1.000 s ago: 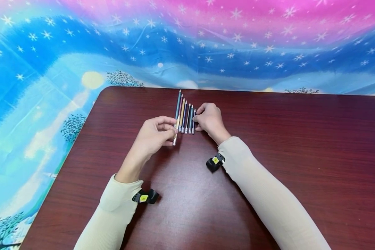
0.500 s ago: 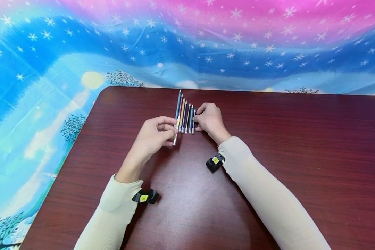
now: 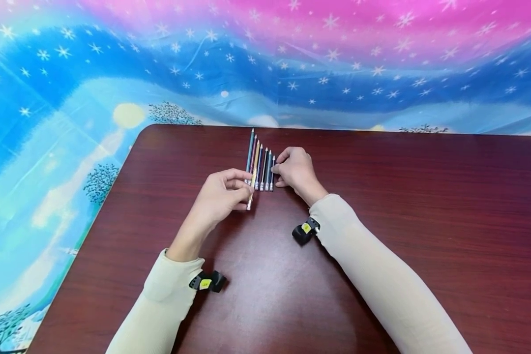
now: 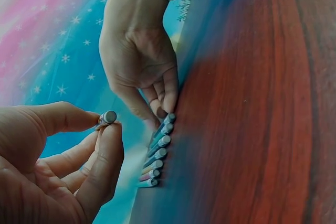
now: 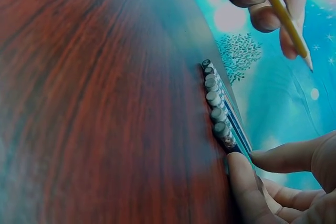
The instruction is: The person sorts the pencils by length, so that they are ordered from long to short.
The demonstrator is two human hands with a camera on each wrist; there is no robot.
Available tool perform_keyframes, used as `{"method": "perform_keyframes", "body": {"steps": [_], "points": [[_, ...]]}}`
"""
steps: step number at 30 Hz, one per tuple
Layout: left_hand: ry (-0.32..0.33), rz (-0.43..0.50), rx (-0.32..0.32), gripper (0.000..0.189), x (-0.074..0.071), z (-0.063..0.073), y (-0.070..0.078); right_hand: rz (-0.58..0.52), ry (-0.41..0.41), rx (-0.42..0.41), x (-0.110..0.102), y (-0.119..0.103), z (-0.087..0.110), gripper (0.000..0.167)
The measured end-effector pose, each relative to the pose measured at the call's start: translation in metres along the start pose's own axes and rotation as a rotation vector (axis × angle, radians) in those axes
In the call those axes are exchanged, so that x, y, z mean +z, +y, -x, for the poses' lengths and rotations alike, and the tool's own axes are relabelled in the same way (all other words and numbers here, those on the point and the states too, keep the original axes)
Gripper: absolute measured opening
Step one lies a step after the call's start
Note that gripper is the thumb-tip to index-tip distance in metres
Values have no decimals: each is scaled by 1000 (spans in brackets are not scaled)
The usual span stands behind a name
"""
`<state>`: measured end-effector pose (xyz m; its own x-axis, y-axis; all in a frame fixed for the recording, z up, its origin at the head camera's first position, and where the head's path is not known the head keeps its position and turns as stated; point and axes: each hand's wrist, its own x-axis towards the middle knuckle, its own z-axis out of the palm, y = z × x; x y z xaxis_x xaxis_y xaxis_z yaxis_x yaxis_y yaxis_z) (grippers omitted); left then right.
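Observation:
Between thumb and fingers, my left hand (image 3: 221, 196) pinches a short yellow pencil (image 5: 286, 19), raised above the table. Its sharpened tip points away from me and its eraser end toward me. Just beyond lies a row of several pencils (image 4: 159, 154) side by side, eraser ends nearly level and tips stepping down from the long teal pencil (image 3: 250, 150) at the left to the shortest at the right. My right hand (image 3: 297, 169) pinches that short dark pencil (image 3: 272, 186) at the row's right end. In the head view, the held pencil overlaps the row's left part.
The dark red wooden table (image 3: 402, 211) has its far edge just past the longest pencil tip. Behind it hangs a blue and pink snowflake cloth (image 3: 265, 54). Black wrist cameras (image 3: 304, 232) sit on both sleeves.
My left hand has shifted slightly right and toward me, with the yellow pencil in its pinch. The right hand stays at the row's right end.

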<state>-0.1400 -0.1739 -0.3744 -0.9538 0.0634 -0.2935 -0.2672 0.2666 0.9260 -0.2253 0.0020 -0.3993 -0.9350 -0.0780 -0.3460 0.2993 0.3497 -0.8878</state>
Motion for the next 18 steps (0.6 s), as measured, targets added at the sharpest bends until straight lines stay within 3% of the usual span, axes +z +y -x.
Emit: {"method": "perform_keyframes", "body": {"steps": [9, 18], "points": [[8, 5, 8, 35, 12, -10, -3, -71, -51, 20, -12, 2, 7, 15], [36, -27, 4, 32, 23, -24, 6, -73, -71, -11, -31, 7, 19, 18]]}}
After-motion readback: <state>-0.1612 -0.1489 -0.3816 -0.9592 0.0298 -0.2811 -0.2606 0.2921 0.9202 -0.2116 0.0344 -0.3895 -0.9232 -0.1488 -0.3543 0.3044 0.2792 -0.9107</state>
